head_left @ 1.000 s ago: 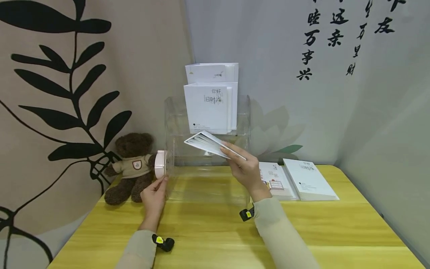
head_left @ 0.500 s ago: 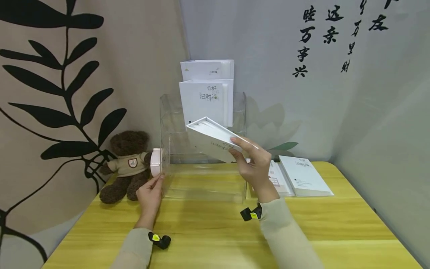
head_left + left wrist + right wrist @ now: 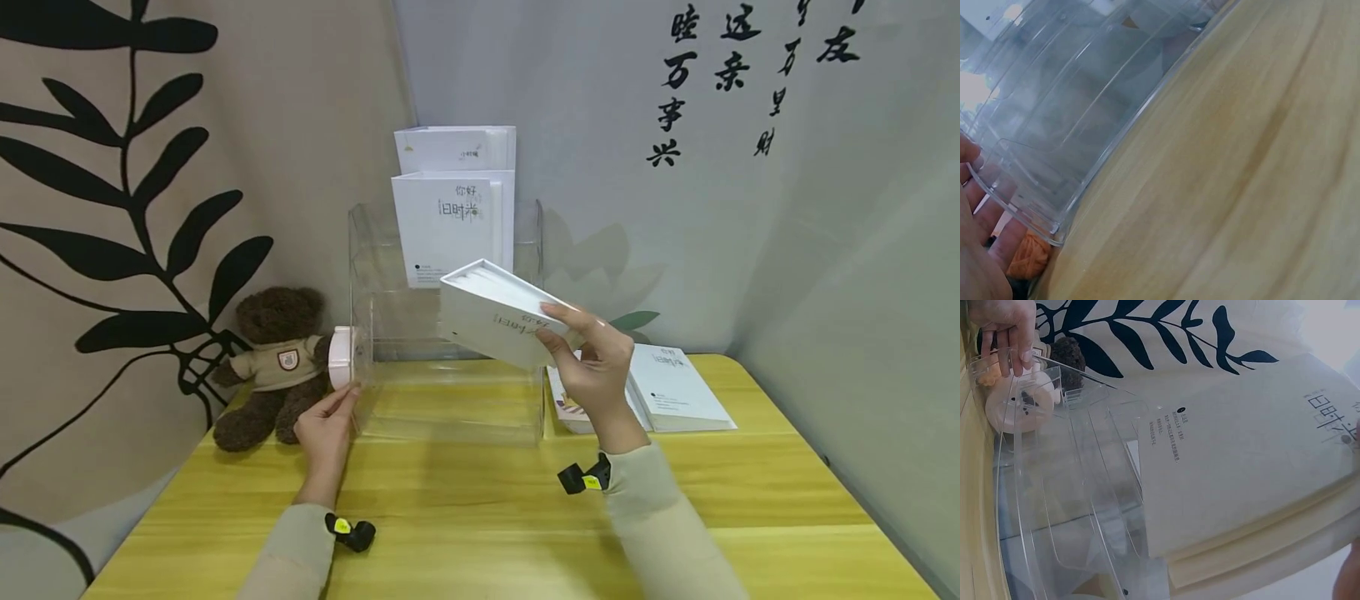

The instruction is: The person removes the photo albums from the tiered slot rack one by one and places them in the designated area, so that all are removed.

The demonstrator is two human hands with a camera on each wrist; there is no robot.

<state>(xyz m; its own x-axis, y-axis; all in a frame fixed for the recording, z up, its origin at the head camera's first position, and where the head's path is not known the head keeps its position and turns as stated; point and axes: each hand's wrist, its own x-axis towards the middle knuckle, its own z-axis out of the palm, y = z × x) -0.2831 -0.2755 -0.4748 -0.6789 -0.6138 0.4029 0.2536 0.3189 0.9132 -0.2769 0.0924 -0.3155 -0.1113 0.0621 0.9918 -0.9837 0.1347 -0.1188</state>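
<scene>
My right hand point(image 3: 603, 367) holds a thick white book point(image 3: 495, 321) tilted in the air, thumb on its cover and fingers on the other side. Pages fan slightly between its covers. In the right wrist view the printed cover point(image 3: 1229, 469) hangs close by the clear tiered rack point(image 3: 1079, 487). With thumb and fingers, my left hand point(image 3: 327, 433) pinches the left side panel of this rack point(image 3: 450, 432) low down. The left wrist view shows its fingers through the clear plastic. Two white books, one point(image 3: 442, 225) in front of the other point(image 3: 442, 150), stand upright on the upper tiers.
A brown teddy bear point(image 3: 281, 358) in a beige shirt sits left of the rack. Between them stands a pale pink object point(image 3: 341, 358). White books point(image 3: 678, 396) lie on the wooden table point(image 3: 465, 517) to the right. A printed curtain hangs behind.
My right hand has drawn the book rightward and turned its cover more toward me. My left hand stays at the rack's side panel. The head view has shifted slightly.
</scene>
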